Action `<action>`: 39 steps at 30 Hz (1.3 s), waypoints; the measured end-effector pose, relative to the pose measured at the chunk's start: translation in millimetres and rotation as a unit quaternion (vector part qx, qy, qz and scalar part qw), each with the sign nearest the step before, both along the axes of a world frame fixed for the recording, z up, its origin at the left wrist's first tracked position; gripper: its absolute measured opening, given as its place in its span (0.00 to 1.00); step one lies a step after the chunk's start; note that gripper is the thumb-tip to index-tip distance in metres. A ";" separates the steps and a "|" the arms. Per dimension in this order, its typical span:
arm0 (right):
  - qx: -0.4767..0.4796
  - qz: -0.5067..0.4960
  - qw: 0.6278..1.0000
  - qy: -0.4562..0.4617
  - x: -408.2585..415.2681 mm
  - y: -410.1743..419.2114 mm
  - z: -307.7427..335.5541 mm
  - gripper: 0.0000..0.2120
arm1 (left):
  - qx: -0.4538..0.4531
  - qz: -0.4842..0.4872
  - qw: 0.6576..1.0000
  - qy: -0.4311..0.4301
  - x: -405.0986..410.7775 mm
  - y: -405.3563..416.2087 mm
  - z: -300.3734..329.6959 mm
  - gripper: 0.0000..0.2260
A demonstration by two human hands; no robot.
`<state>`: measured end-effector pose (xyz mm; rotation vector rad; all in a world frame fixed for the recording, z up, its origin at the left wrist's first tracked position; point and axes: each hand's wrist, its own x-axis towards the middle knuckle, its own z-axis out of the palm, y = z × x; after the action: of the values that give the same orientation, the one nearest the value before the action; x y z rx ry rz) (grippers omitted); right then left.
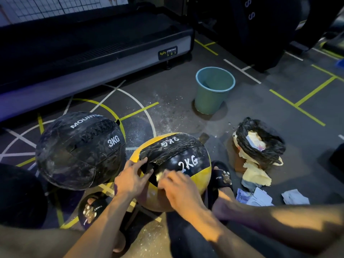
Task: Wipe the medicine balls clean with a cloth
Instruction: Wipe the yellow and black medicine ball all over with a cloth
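Note:
A black and yellow medicine ball marked 2KG rests on the floor between my feet. My left hand lies flat on its near left side, fingers spread over a black panel. My right hand presses a small pale cloth against the ball below the 2KG mark; only a corner of the cloth shows. A larger black ball marked 3KG sits to the left, touching the 2KG ball, its surface dusty and scuffed.
A teal bucket stands on the floor beyond the balls. A black bag with yellow foam scraps and paper lies at the right. A treadmill base runs along the back left. White specks litter the floor.

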<state>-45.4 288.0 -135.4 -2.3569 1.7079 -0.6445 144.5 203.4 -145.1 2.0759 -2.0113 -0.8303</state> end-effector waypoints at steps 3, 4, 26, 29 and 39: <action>-0.012 -0.007 1.000 -0.003 -39.1 -11.5 -3.8 0.13 | -0.002 -0.003 1.000 0.002 5.9 2.5 -4.4 0.24; 0.014 -0.084 0.995 -0.054 -56.3 -16.7 -4.1 0.11 | -0.002 -0.002 1.000 0.007 8.0 3.0 -5.0 0.24; -0.012 0.128 0.991 0.048 12.1 4.9 -1.8 0.17 | -0.016 -0.008 0.999 0.026 14.4 16.3 -10.2 0.24; -0.023 0.041 0.999 0.009 -24.1 -9.4 0.2 0.17 | -0.015 -0.011 1.000 0.016 14.8 16.0 -8.5 0.23; -0.011 0.067 0.998 -0.006 21.2 -9.1 1.4 0.14 | -0.010 -0.025 0.999 0.033 16.8 20.2 -14.9 0.25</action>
<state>-24.2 278.9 -133.9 -2.4516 1.5300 -0.6552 161.4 223.6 -160.0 1.9679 -2.0372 -0.8714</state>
